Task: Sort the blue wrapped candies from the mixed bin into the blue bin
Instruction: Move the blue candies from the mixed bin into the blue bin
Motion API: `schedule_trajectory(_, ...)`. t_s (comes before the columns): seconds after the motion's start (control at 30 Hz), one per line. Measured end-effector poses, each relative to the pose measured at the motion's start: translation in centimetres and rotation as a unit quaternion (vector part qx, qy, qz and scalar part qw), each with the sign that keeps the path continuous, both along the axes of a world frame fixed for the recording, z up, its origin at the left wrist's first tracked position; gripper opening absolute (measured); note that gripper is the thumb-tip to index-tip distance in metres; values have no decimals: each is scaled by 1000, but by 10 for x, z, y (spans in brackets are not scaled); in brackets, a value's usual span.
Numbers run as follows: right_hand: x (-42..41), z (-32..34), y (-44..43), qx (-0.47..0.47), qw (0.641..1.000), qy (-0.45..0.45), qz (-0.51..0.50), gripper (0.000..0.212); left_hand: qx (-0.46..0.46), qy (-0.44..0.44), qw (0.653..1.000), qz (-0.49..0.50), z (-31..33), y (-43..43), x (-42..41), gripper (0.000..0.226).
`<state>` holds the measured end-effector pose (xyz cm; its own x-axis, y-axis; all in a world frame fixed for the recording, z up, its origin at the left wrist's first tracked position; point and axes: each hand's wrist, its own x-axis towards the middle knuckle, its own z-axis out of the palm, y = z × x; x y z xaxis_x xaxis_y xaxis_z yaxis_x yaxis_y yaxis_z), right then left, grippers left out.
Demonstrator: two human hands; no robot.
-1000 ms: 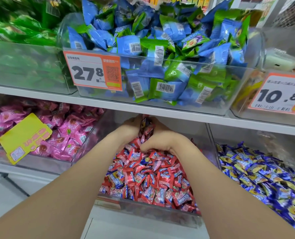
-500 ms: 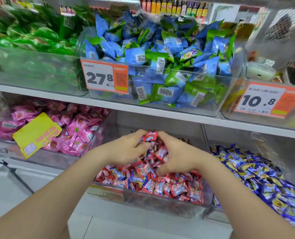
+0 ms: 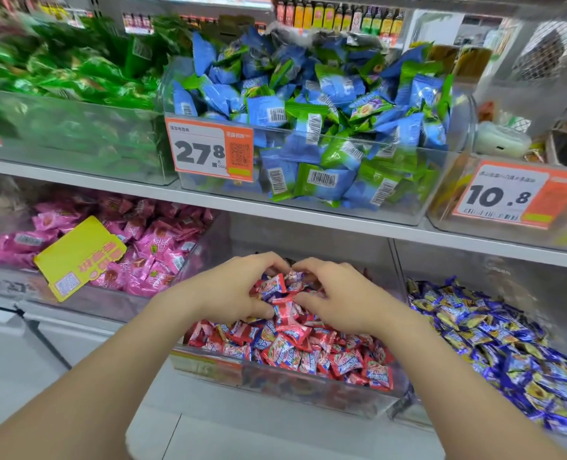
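Both your hands are in the mixed bin (image 3: 275, 383). Your left hand (image 3: 232, 293) and right hand (image 3: 338, 300) face each other, fingers curled in, cupping a heap (image 3: 285, 292) of wrapped sweets between them. The heap is mostly red candies (image 3: 295, 332); at least one blue candy (image 3: 270, 296) shows in the gap between your thumbs. Whether any single piece is pinched in your fingertips, I cannot tell.

The blue bin (image 3: 448, 267) sits just beside the mixed one, on your right, with a clear wall between them and its own blue pile (image 3: 494, 343) lying low and toward the front.

To do this step well:
- Do not carry the whole heap across; too much red is in it.
- Loosen the cupped hands a little so the red pieces slide back down and the blue ones show.
- Many red wrappers carry blue print, so judge by the wrapper's body colour, not the label.
- Pinch the blue pieces with your right hand, since it is nearer the target, and hold the heap steady with your left.
- Lift clear of the dividing wall before you let go, and drop low into the pile so nothing bounces out.
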<state>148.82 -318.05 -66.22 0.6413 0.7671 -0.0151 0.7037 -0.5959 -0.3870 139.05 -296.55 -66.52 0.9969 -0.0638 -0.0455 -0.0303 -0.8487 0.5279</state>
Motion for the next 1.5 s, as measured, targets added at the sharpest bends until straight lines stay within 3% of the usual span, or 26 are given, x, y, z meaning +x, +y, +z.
schedule_trajectory(0.1, 8, 3, -12, -1, 1000, 6, -8, 39, 31, -24, 999, 23, 3, 2, -2, 33)
schedule_trajectory(0.17, 9, 3, -17, 3, 1000, 2, -24, 41, 39, -43, 998, 25, 5, 2, -2, 20)
schedule_trajectory(0.33, 13, 4, -18, 97, 994, -3, -59, 36, -37, -60, 996, 57, 6, -2, -1, 3)
schedule_trajectory(0.5, 10, 15, -23, 99, 992, 44, -58, 23, -92, -54, 992, 71, 9, 1, -4, 9)
schedule_trajectory(0.6, 6, 15, -23, 66, 996, 25, -62, 13, -133, -49, 987, 80, 8, 2, -4, 10)
schedule_trajectory(0.83, 0, 18, -24, -34, 993, -76, -80, 41, -226, -43, 964, 131, 14, 3, -4, 22)
schedule_trajectory(0.93, -5, 21, -19, 23, 991, -66, -111, 34, -222, -25, 964, 141, 16, -1, -3, 31)
schedule_trajectory(1.03, -15, 22, -6, 112, 988, -12, -101, 5, -217, -4, 963, 157, 19, -4, -1, 28)
schedule_trajectory(1.13, -24, 25, 15, 113, 992, -24, -52, 49, -218, 20, 965, 148, 22, -1, -1, 24)
schedule_trajectory(1.27, -20, 19, 38, 74, 997, -16, -32, 41, -197, 3, 973, 123, 19, 12, -10, 30)
schedule_trajectory(1.4, -9, 13, 47, -66, 997, 18, 36, 66, -135, -63, 979, 140, 18, 20, -12, 36)
schedule_trajectory(1.5, -3, 10, 50, -137, 989, 17, 55, 74, -165, -90, 970, 152, 19, 20, -12, 40)
